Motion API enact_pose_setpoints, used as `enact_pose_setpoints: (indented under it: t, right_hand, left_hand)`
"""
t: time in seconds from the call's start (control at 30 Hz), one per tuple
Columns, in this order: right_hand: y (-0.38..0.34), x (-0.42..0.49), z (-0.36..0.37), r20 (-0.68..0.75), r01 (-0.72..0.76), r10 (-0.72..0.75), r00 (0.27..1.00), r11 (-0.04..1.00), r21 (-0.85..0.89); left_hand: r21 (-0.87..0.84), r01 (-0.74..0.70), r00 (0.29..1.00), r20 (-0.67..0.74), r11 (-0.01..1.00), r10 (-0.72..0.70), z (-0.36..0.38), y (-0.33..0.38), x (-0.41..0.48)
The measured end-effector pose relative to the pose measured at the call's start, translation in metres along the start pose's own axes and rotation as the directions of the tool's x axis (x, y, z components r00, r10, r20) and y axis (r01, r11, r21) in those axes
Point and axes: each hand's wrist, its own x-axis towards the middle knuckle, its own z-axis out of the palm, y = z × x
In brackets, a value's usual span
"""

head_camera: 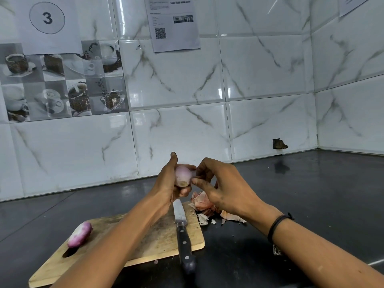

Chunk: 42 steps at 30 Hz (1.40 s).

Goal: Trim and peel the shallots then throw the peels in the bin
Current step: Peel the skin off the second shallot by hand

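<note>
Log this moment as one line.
left hand: holds shallot | right hand: pinches at shallot | knife: on board | peels: by board corner

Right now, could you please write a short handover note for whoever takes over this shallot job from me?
The left hand grips the held shallot above the cutting board.
The right hand fingers pinch at that shallot's right side, peeling.
A peeled shallot lies at the board's left end.
The knife lies on the board, handle overhanging the near edge.
The peels are piled on the counter by the board's far right corner.
Done: one shallot; the held one looks nearly bare.
Left: finish it, then bin the peels; no bin is in view.
</note>
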Motion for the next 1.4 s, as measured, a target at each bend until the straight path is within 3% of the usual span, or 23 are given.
enact_pose_setpoints:
  t: [0.2,0.3,0.4,0.57,0.8,1.07,1.2,1.4]
  right_hand:
    - [0.017,-0.001,0.000,-0.069,-0.263,0.255,0.964,0.954,-0.147]
    - [0.006,-0.001,0.000,-0.093,-0.187,0.185,0.978,0.982,-0.013]
    - [-0.006,-0.003,0.001,-0.018,-0.135,0.137,0.990,0.988,0.080]
    - [-0.008,-0.004,-0.002,-0.041,-0.160,0.172,0.984,0.967,0.198]
    - [-0.001,0.000,0.000,-0.062,-0.176,0.220,0.974,0.893,0.413]
    - [0.001,0.001,0.000,-0.100,-0.211,0.240,0.966,0.948,0.239]
    - [-0.005,-0.003,-0.004,-0.136,-0.197,0.241,0.961,0.941,0.274]
    - [-0.008,-0.006,0.002,-0.071,-0.103,0.109,0.991,0.991,0.088]
  left_hand:
    - [-0.112,0.038,0.999,0.012,0.993,-0.037,0.005,-0.003,0.003]
    - [-0.119,0.056,0.998,0.014,0.991,-0.055,0.011,-0.004,0.003]
    - [-0.152,0.068,0.997,0.041,0.986,-0.062,0.012,-0.006,0.002]
    - [-0.248,0.144,0.982,0.159,0.958,-0.107,0.014,-0.005,-0.005]
    - [-0.170,0.148,0.986,0.102,0.974,-0.132,0.018,-0.004,-0.005]
    - [-0.154,0.134,0.975,0.198,0.979,-0.103,0.014,-0.006,-0.007]
    - [-0.154,0.147,0.963,0.249,0.977,-0.106,0.017,-0.007,-0.010]
    - [-0.211,0.137,0.988,0.094,0.968,-0.119,0.024,-0.006,-0.012]
